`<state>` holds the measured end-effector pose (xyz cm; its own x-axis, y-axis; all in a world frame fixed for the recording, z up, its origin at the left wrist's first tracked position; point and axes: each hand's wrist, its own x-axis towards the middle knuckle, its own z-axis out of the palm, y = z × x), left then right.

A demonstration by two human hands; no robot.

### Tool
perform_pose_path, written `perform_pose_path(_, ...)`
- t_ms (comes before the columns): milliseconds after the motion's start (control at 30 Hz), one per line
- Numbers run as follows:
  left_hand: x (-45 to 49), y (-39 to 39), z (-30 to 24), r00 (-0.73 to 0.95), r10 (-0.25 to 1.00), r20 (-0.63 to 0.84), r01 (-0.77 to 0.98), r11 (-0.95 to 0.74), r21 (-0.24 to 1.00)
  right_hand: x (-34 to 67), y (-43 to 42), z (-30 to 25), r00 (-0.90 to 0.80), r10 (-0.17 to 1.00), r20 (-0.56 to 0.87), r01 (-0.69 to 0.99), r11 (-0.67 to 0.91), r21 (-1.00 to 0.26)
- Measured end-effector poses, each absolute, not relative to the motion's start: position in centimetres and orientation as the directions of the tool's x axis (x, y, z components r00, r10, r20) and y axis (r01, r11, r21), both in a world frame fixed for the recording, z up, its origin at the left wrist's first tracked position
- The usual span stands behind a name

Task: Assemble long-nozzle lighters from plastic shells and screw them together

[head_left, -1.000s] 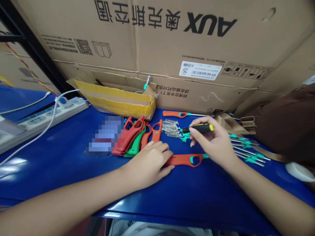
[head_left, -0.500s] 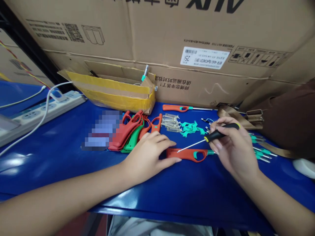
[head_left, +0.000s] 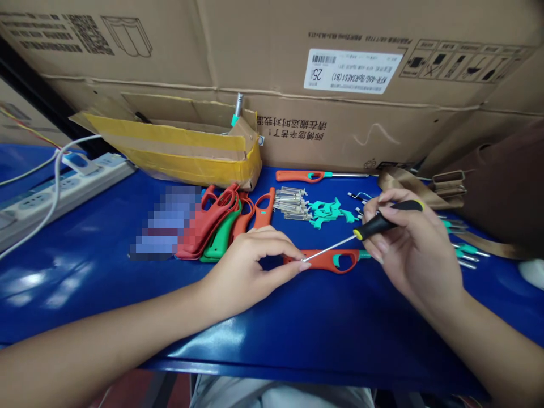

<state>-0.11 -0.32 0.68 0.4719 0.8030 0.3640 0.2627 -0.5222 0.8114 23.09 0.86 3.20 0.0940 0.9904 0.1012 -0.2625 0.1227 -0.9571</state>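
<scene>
My right hand [head_left: 408,243] grips a black and yellow screwdriver [head_left: 389,220], its thin shaft slanting down to the left. The thumb and forefinger of my left hand [head_left: 255,260] are pinched together at the screwdriver's tip; whatever is between them is too small to make out. Just under the fingertips lies an orange lighter [head_left: 325,260] with a teal trigger, its handle end partly hidden by my left hand. Its teal neck reaches under my right hand. Behind it are teal plastic parts [head_left: 329,212] and a pile of small clear and metal parts [head_left: 291,203].
Red, orange and green lighter shells [head_left: 219,238] are piled left of centre. Another orange lighter [head_left: 301,177] lies at the back. A yellow-taped carton [head_left: 182,153] and a power strip [head_left: 38,201] stand to the left. Metal-tipped teal parts [head_left: 471,250] lie at the right.
My left thumb and forefinger have come together at the screwdriver's tip; before, they were apart around the lighter's handle. The screwdriver remains in my right hand. The view has shifted slightly.
</scene>
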Motion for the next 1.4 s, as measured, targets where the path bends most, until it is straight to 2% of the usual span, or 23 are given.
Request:
perform_pose_path(367,-0.1,-0.25,0.61,0.493,0.791,0.363,0.283,-0.54,0.792,23.27,0.79,3.02,0.052,0.988,0.145,-0.21,0.153,-0.966)
perform_pose_path(1000,-0.13,-0.18,0.42,0.517,0.786,0.339,0.313,-0.542,0.78,23.17,0.57,3.11,0.097,0.973,0.209,-0.183,0.223,-0.957)
perform_pose_path(1400,-0.19,-0.22,0.42,0.535,0.776,0.334,0.321,-0.552,0.769,23.07,0.42,3.28,0.084,0.976,0.2,-0.185,0.213,-0.959)
